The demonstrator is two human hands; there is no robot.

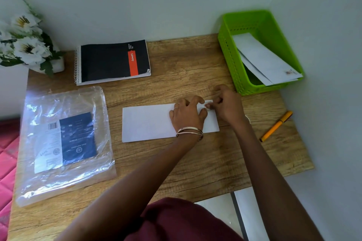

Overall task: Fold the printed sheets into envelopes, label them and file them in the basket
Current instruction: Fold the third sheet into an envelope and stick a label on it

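Left hand (188, 117) flat, pinning folded sheet (148, 121) at desk (195, 158) centre; right hand (227, 103) pinching, apparently, its far right corner; best pressed firmly along the crease; pen (276, 126) right, green basket (231, 53) beyond holding envelopes (262, 58).

My view is evenly and softly lit by what looks like daylight; shadows under the forearms are faint. Strong white glare sits on the clear plastic bag (64, 139), washing out its upper left corner. Wide-angle bending curves the wooden table (176, 60) edges. The white flowers (25, 45) look slightly soft and overexposed.
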